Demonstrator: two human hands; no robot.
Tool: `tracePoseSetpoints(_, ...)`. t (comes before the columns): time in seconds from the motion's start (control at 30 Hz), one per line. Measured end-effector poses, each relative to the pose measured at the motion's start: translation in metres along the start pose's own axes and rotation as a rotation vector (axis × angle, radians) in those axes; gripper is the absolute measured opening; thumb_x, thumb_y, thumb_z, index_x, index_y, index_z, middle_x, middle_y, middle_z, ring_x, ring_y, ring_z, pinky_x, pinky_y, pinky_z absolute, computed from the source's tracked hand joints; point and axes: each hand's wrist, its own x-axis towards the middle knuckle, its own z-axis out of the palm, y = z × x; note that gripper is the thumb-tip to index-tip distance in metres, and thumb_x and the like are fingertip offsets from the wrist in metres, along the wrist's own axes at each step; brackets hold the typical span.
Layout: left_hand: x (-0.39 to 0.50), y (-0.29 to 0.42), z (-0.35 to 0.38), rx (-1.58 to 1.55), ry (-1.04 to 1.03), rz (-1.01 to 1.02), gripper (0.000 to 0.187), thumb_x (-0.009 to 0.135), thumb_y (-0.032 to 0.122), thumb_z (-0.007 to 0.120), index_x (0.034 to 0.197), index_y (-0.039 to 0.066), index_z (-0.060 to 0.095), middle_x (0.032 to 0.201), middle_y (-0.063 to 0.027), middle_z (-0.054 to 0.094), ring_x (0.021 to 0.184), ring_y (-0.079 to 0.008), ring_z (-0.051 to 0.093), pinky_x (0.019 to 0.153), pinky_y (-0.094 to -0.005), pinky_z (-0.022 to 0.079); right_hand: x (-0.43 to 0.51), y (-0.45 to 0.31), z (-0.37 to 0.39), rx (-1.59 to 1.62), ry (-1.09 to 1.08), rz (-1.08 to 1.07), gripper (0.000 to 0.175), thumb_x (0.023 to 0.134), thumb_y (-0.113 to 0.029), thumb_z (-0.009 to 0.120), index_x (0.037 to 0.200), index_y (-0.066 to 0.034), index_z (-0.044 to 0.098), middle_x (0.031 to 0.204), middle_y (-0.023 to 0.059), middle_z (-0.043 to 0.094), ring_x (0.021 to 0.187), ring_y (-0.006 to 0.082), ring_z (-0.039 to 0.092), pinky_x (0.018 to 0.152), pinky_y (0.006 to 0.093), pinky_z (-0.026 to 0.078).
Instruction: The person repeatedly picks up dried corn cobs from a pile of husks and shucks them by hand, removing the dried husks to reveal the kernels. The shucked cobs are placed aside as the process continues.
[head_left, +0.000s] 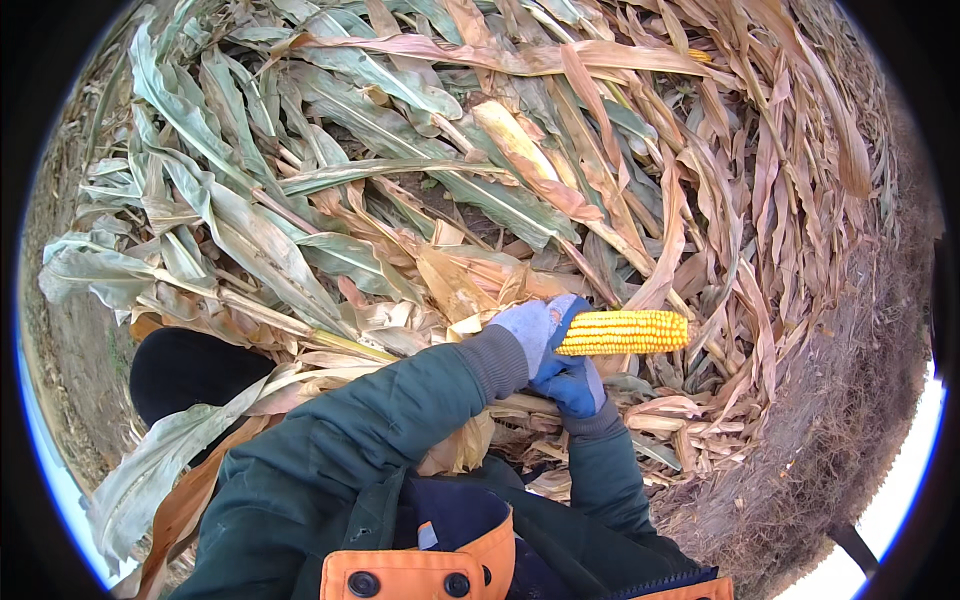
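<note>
My left hand (529, 330), in a grey and blue work glove, grips one end of a bare yellow ear of corn (626, 332). The ear points to the right, its rows of kernels exposed and its tip free. Close below, against the left hand, is my gloved right hand (576, 386) with bent fingers. Whether it holds anything is hidden where the gloves overlap. Pale dry husk (469, 442) hangs under the left forearm. A cut corn stalk (270, 309) slants from the left toward my hands.
Dry corn stalks and leaves (360, 112) cover the ground ahead. Among them lie a pale husk-covered ear (517, 142) and some yellow kernels (699, 55) farther off. At left is a black rounded shape (195, 375), not clearly identifiable. Bare soil (817, 382) lies at right.
</note>
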Motion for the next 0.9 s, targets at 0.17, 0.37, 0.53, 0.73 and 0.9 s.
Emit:
tracePoseSetpoints(0.17,-0.005,0.004,-0.019,0.15,0.124,-0.158,0.065,0.096,0.046,0.073,0.139,0.004,0.049,0.1,-0.0249,0.075,0.092,-0.0425,0.075,0.079,-0.0502,0.06,-0.008,-0.012,-0.003,0.297,0.074,-0.206,0.094,0.087,-0.01,0.076,0.166,-0.0032,0.026,0.158,0.0193,0.048,0.14,0.0288,0.051,0.118,0.0422,0.041)
tracePoseSetpoints(0.37,-0.005,0.011,-0.009,0.489,-0.021,-0.158,0.055,0.098,0.034,0.068,0.133,-0.005,0.05,0.107,-0.0232,0.074,0.1,-0.0353,0.075,0.086,-0.0423,0.059,0.065,-0.07,0.016,0.502,0.735,-0.119,0.048,0.098,-0.028,0.077,0.133,-0.0011,0.057,0.117,0.014,0.064,0.096,0.0222,0.066,0.084,0.0372,0.058)
tracePoseSetpoints(0.53,-0.023,0.01,0.003,0.55,0.019,0.096,0.041,0.103,0.014,0.051,0.137,-0.009,0.053,0.097,-0.0138,0.073,0.086,-0.0306,0.072,0.075,-0.0444,0.055,0.119,-0.045,-0.028,0.669,0.176,0.603,0.047,0.094,-0.031,0.08,0.129,-0.0051,0.063,0.092,0.012,0.069,0.071,0.0263,0.07,0.063,0.0398,0.062)
tracePoseSetpoints(0.73,-0.022,0.019,-0.021,0.45,-0.162,0.041,0.058,0.102,0.03,0.056,0.149,-0.004,0.049,0.101,-0.0183,0.075,0.089,-0.0362,0.074,0.077,-0.0496,0.056,0.167,-0.219,-0.074,0.052,0.067,0.42,0.055,0.091,-0.037,0.085,0.131,-0.0063,0.063,0.098,0.0138,0.07,0.077,0.0282,0.072,0.064,0.0434,0.063)
tracePoseSetpoints(0.9,-0.021,0.025,-0.043,0.018,0.093,-0.088,0.067,0.103,0.039,0.062,0.152,-0.003,0.045,0.12,-0.0258,0.073,0.106,-0.0409,0.073,0.09,-0.0462,0.058,0.271,-0.407,-0.152,0.279,0.418,-0.537,0.072,0.09,-0.063,0.077,0.138,-0.0113,0.06,0.118,0.011,0.067,0.095,0.0197,0.069,0.077,0.0348,0.063)
